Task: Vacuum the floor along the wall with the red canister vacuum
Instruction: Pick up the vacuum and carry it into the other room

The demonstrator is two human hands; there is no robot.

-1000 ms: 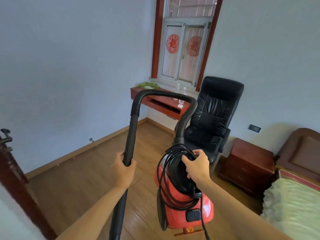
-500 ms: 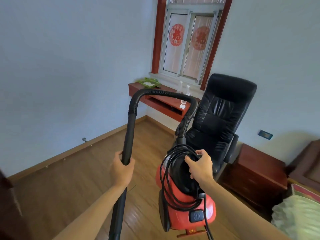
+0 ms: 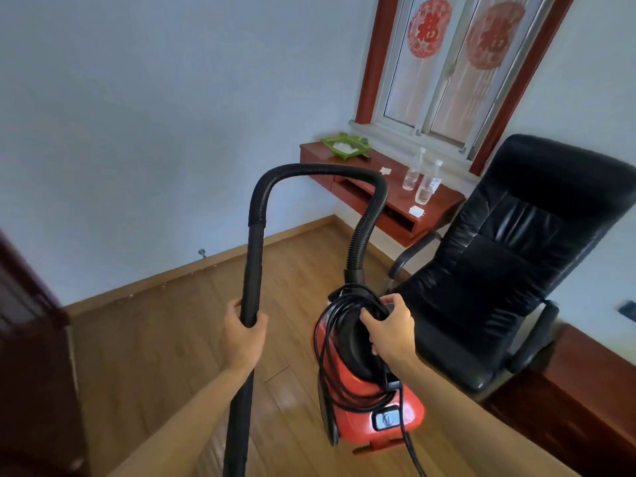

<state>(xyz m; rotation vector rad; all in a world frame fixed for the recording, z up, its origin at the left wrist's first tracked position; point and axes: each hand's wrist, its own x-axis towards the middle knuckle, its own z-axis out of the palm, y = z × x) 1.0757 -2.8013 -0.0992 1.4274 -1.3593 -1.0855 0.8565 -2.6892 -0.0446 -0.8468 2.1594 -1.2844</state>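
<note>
The red canister vacuum (image 3: 378, 407) hangs in front of me above the wooden floor (image 3: 155, 339). My right hand (image 3: 390, 328) grips its black top handle together with the coiled black power cord (image 3: 330, 359). A black ribbed hose (image 3: 364, 228) arches from the canister over to the rigid black wand (image 3: 253, 270). My left hand (image 3: 242, 333) grips the wand at mid-length. The wand's lower end runs out of view at the bottom. The pale wall (image 3: 137, 132) and its baseboard (image 3: 192, 266) lie ahead on the left.
A black leather office chair (image 3: 509, 270) stands right of the vacuum. A red wall-mounted desk (image 3: 444, 204) under the window holds two bottles (image 3: 426, 182) and a green tray (image 3: 344, 146). A dark wooden cabinet (image 3: 578, 390) is at right, a dark door (image 3: 27, 339) at left.
The view has moved closer to the desk, chair and wall. Both hands keep the same grips on the wand and the handle; the bed at right has left the view.
</note>
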